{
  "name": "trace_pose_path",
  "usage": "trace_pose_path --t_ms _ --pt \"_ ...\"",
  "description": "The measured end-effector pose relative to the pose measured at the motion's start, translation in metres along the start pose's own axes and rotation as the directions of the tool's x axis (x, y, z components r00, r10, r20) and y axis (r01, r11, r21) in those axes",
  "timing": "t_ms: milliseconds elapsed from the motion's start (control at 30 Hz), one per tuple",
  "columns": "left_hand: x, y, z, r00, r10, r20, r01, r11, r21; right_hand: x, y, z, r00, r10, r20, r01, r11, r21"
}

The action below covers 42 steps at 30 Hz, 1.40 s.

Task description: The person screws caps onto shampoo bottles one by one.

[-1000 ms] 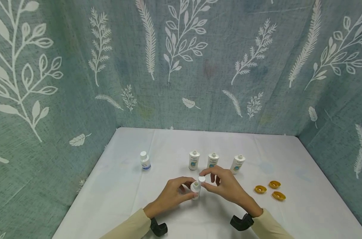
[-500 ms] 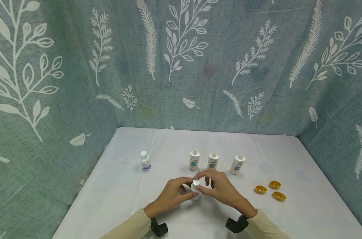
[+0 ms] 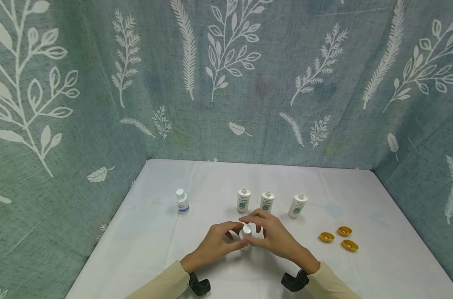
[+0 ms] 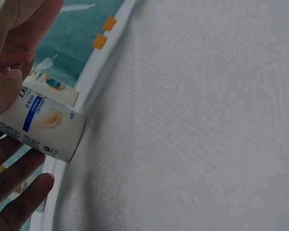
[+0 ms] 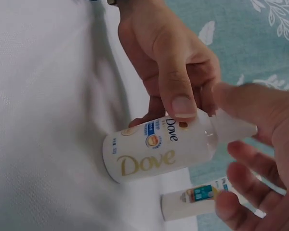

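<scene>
A white Dove bottle stands upright on the table between both hands. My left hand holds it by the sides, thumb pressed near its shoulder in the right wrist view. The white cap sits on top of the bottle, and my right hand pinches it between thumb and index finger. That hand's other fingers are loosely bent, off the bottle. In the left wrist view, the bottle's printed lower body shows, while the left hand's fingers cover its upper part.
Behind the hands stand three white labelled bottles without caps. A smaller white capped bottle is at the left. Three mustard-yellow ring-shaped pieces lie to the right. A patterned cloth hangs round the white table.
The right hand has moved left, bringing the cap from beside the bottle's open neck onto its top; its fingers have then shifted round the cap. The left hand keeps its hold.
</scene>
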State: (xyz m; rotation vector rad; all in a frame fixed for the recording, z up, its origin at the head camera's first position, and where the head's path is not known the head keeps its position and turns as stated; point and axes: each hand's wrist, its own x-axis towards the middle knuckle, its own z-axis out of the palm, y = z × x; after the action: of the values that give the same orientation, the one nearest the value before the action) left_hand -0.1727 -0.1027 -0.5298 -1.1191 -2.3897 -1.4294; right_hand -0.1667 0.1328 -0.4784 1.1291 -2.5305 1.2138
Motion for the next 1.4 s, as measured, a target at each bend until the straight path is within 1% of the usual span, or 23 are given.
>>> trace_pose_path --t_ms 200,267,433,500,600,700,767,900,967,1100,1267,1400 --pt "0.000 0.000 0.001 1.000 -0.005 -0.006 0.005 1.000 -0.010 -0.003 0.000 -0.005 0.998 -0.051 0.028 0.049 0.996 0.075" --pt "0.000 0.001 0.000 1.000 -0.010 -0.003 0.010 1.000 -0.019 -0.003 0.001 -0.007 0.998 -0.060 0.024 0.059 0.996 0.067" --pt "-0.001 0.002 -0.001 1.000 -0.026 0.015 0.026 0.999 -0.021 -0.003 0.001 -0.005 1.000 -0.024 -0.013 0.025 0.999 0.033" --pt "-0.001 0.002 -0.001 0.999 -0.029 0.016 0.030 0.999 -0.019 -0.003 0.001 -0.004 0.999 -0.023 -0.030 0.024 0.999 0.030" --pt "-0.001 0.002 -0.001 0.999 -0.033 0.013 0.033 0.999 -0.019 -0.003 0.003 -0.003 0.997 -0.058 -0.045 0.060 0.997 0.046" --pt "-0.001 0.001 -0.001 1.000 -0.023 0.005 0.023 1.000 -0.015 -0.004 0.004 -0.003 0.995 -0.094 -0.042 0.096 0.993 0.062" --pt "-0.001 0.001 0.000 1.000 -0.013 0.000 0.013 1.000 -0.012 -0.004 0.004 -0.003 0.995 -0.090 -0.043 0.093 0.994 0.056" --pt "-0.001 0.000 0.000 1.000 -0.008 -0.003 0.008 1.000 -0.007 -0.003 0.004 -0.003 0.997 -0.046 -0.064 0.048 0.998 0.028" --pt "0.000 0.000 0.000 1.000 -0.008 -0.002 0.008 1.000 -0.002 -0.003 0.005 -0.002 0.997 -0.038 -0.070 0.039 0.999 0.013" --pt "0.000 0.001 0.001 1.000 -0.002 -0.003 0.002 1.000 0.008 -0.004 0.007 -0.001 0.998 -0.042 -0.050 0.042 0.999 0.006" --pt "0.001 0.003 -0.001 1.000 0.002 0.004 -0.002 1.000 0.012 -0.006 0.010 -0.002 0.998 -0.059 -0.027 0.061 0.996 0.062" --pt "0.001 0.003 -0.001 0.999 -0.042 0.021 0.042 0.999 -0.012 -0.007 0.011 -0.004 0.996 -0.087 -0.017 0.088 0.992 0.086"
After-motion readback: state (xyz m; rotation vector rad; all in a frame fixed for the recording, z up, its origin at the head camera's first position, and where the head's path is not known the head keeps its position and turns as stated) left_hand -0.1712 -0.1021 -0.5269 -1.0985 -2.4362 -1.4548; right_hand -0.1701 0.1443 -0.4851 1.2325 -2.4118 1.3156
